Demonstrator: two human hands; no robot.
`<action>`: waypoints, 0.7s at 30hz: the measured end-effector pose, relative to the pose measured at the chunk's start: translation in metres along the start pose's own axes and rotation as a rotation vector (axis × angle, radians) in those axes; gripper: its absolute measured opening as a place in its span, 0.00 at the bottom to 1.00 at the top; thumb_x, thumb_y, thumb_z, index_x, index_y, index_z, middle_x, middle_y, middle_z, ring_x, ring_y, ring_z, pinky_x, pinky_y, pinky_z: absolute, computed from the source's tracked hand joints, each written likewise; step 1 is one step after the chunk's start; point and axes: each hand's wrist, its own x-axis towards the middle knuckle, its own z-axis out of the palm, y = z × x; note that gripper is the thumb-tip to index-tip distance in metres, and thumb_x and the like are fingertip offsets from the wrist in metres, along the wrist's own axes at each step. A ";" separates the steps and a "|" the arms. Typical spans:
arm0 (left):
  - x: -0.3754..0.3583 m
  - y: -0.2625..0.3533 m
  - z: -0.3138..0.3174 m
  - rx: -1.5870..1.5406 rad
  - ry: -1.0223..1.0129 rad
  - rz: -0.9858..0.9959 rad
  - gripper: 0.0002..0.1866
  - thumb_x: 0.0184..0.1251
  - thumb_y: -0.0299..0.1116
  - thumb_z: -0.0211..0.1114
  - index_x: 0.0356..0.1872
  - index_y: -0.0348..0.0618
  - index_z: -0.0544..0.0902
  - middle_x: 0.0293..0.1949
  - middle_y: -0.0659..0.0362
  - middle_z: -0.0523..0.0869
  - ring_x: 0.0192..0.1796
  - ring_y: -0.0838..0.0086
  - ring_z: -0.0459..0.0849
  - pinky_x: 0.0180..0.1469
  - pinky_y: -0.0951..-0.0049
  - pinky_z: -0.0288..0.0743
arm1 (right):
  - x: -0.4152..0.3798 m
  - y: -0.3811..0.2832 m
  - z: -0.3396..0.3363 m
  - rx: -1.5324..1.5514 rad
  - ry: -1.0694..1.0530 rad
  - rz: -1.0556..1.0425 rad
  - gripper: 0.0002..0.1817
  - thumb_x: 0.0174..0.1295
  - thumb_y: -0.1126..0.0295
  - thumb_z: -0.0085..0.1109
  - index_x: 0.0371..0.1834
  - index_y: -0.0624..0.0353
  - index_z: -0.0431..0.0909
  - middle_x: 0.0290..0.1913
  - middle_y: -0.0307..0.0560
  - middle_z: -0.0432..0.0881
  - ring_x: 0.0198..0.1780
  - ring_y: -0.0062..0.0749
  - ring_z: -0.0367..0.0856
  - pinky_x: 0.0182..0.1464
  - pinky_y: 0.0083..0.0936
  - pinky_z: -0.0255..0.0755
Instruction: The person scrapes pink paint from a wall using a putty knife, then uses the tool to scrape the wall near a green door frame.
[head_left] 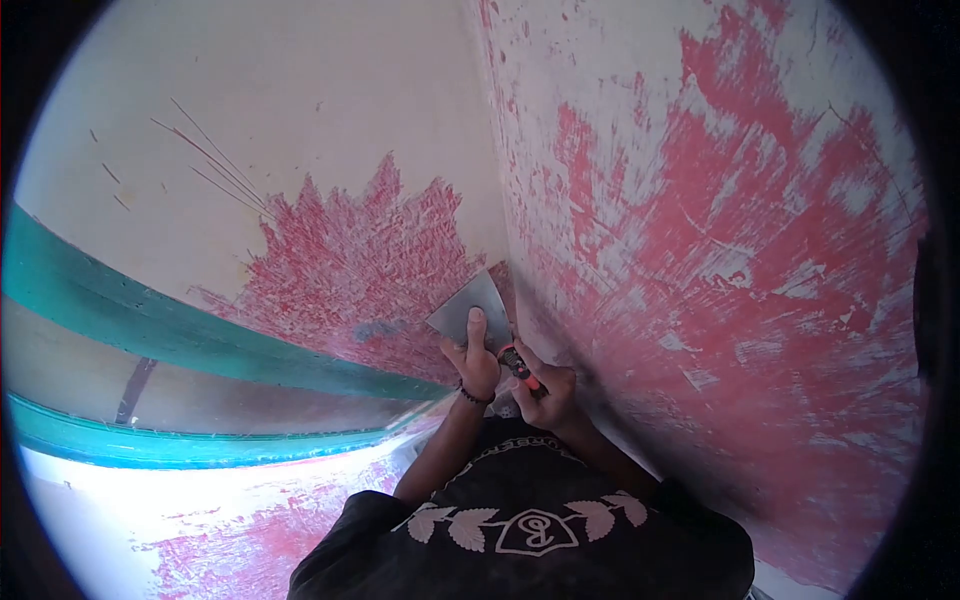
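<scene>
A wide scraper with a grey metal blade [463,306] and a red and black handle [524,371] is held where two walls meet. My right hand [550,393] is closed around the handle. On the blade lies the thumb of my left hand [476,362], its other fingers partly hidden at the blade's lower edge. A dark bead bracelet [475,396] circles my left wrist. The blade's far edge is against or very near the left wall, at a patch of bared red paint [350,245] with a ragged outline.
Red and whitish scraped paint covers the right wall [720,260]. Long scratches mark the cream upper part of the left wall [330,80]. A teal frame [180,320] runs along the left, with bright light below it. My dark printed shirt [540,560] fills the bottom.
</scene>
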 end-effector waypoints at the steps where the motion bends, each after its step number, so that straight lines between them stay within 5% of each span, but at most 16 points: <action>1: 0.000 0.005 0.003 0.008 0.006 0.013 0.11 0.76 0.35 0.66 0.44 0.34 0.83 0.37 0.58 0.86 0.35 0.77 0.84 0.37 0.75 0.77 | 0.000 0.008 0.003 -0.027 0.041 -0.079 0.28 0.63 0.68 0.65 0.66 0.71 0.78 0.30 0.57 0.86 0.29 0.43 0.88 0.34 0.32 0.79; 2: 0.001 0.009 0.008 0.013 0.009 0.028 0.13 0.76 0.37 0.66 0.44 0.34 0.82 0.35 0.57 0.86 0.33 0.75 0.85 0.34 0.74 0.78 | 0.004 0.014 0.005 -0.055 0.083 -0.161 0.29 0.62 0.68 0.66 0.66 0.69 0.78 0.27 0.55 0.85 0.25 0.42 0.87 0.30 0.32 0.78; 6: 0.021 0.034 0.014 -0.014 -0.128 0.033 0.15 0.77 0.39 0.65 0.46 0.33 0.81 0.33 0.55 0.86 0.28 0.71 0.86 0.28 0.72 0.79 | 0.023 -0.009 0.000 0.042 0.017 -0.020 0.26 0.62 0.71 0.65 0.62 0.74 0.79 0.40 0.61 0.89 0.39 0.45 0.91 0.44 0.32 0.82; 21: 0.007 -0.002 0.006 0.056 0.027 0.120 0.15 0.78 0.37 0.63 0.48 0.33 0.82 0.34 0.57 0.87 0.31 0.73 0.86 0.34 0.73 0.79 | 0.007 0.013 0.002 0.056 -0.035 0.038 0.25 0.62 0.73 0.64 0.62 0.76 0.78 0.51 0.66 0.88 0.47 0.45 0.91 0.52 0.33 0.82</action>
